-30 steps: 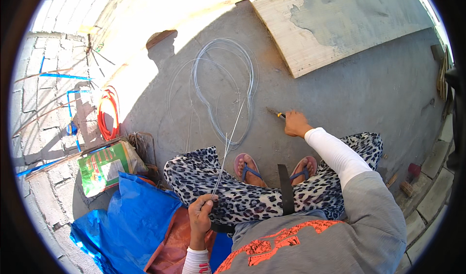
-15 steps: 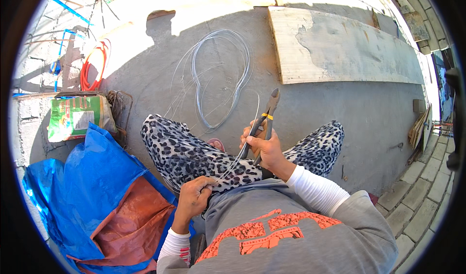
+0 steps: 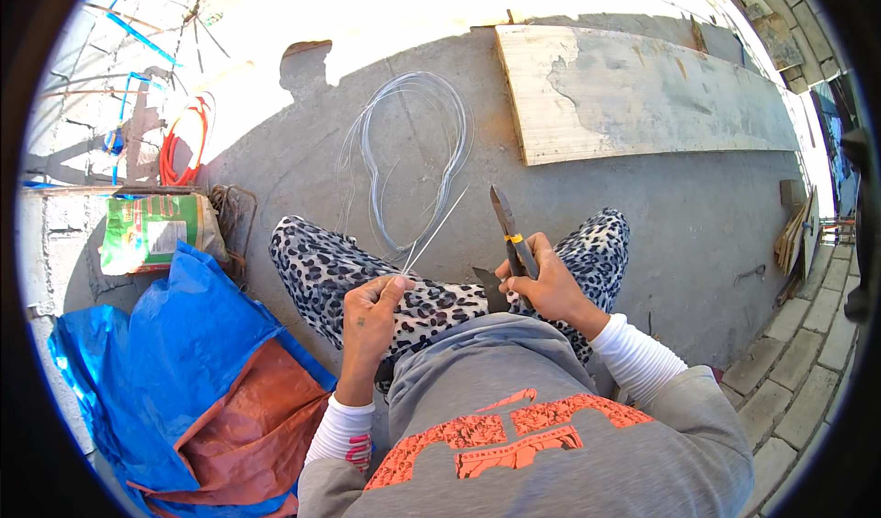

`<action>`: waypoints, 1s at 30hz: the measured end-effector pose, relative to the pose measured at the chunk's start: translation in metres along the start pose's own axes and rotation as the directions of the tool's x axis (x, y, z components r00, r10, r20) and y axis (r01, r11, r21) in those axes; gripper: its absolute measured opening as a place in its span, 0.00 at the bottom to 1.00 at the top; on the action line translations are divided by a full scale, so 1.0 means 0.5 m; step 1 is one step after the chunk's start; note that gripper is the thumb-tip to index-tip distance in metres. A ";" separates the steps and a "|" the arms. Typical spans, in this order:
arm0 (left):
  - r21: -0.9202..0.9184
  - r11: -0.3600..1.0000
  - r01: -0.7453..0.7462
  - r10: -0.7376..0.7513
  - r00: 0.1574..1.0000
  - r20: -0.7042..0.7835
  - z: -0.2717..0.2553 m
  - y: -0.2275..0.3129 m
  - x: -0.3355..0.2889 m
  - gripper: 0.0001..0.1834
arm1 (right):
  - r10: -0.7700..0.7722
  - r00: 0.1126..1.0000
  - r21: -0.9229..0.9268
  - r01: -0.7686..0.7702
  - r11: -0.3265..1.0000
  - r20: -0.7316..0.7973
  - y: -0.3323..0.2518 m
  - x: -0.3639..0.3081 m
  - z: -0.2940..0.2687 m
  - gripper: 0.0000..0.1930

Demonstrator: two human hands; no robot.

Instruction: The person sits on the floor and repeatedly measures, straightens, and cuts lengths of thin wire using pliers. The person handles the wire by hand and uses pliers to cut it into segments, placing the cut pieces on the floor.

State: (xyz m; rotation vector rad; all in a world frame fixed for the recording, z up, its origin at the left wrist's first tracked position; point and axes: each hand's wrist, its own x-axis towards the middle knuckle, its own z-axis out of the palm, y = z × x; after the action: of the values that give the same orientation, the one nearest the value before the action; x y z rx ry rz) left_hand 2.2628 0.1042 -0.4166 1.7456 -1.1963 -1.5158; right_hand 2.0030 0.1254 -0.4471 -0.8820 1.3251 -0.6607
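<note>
Between the thumb and fingers of my left hand [image 3: 370, 313] a few thin strands of wire [image 3: 435, 234] are pinched, their free ends pointing up and away to the right. My right hand [image 3: 553, 287] is wrapped around the handles of a pair of dark cutting pliers [image 3: 507, 219] with yellow marks near the joint. The jaws look closed and point forward, apart from the wire. Beyond my knees a large loose coil of silvery wire [image 3: 370, 151] lies on the concrete floor; its near end passes just behind the held strands.
At the left lie a blue and orange tarp [image 3: 197, 334] and a green bag [image 3: 151, 233]. Behind them is a coil of orange hose [image 3: 167, 155]. A broad wooden board [image 3: 661, 96] rests at the far right, with grey paving blocks [image 3: 757, 362] along the right side.
My right hand with the pliers has moved right and nearer, away from the wire strands. My left hand has risen, and the strands now point up from its fingertips.
</note>
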 end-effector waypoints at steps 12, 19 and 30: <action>0.354 0.907 -0.227 0.264 0.963 -0.059 0.012 0.001 -0.018 0.12 | -0.009 0.939 -0.318 0.126 0.940 0.345 0.026 -0.053 -0.015 0.07; 0.356 0.894 -0.271 0.309 0.950 -0.053 0.035 -0.002 -0.029 0.13 | -0.015 0.865 -0.221 0.145 0.964 0.502 0.035 -0.040 0.003 0.22; 0.320 0.920 -0.228 0.268 0.960 -0.085 0.029 -0.007 -0.031 0.12 | 0.043 0.866 0.008 -0.055 0.998 0.498 -0.009 -0.020 0.048 0.16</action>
State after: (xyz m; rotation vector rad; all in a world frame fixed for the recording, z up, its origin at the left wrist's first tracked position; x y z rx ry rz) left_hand 2.2502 0.1217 -0.4154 1.7694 -1.5858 -1.0974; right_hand 2.0254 0.1355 -0.4378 -0.9211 0.8662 -0.3677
